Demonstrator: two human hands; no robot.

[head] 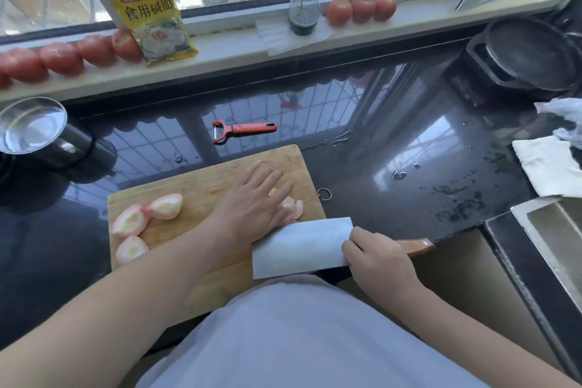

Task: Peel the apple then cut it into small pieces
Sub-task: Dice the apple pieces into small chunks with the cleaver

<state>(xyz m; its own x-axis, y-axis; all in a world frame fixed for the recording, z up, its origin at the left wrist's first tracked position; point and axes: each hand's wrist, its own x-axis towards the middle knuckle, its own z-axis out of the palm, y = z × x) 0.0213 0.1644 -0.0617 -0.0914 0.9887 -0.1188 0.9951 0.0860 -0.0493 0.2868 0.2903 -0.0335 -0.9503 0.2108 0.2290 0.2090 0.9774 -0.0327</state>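
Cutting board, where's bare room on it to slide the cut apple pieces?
Bare wood lies along the cutting board's far edge, and in the middle between the three apple quarters and the left hand. The right end is crowded by hand, slices and cleaver.

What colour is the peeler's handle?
Orange-red, with a small black end. The peeler lies on the dark counter behind the cutting board, seen in the head view.

sill: tomatoes (63, 57), yellow packet (151, 16), spray bottle (304, 6) | counter: steel cup (31, 126), paper towel (548, 165)
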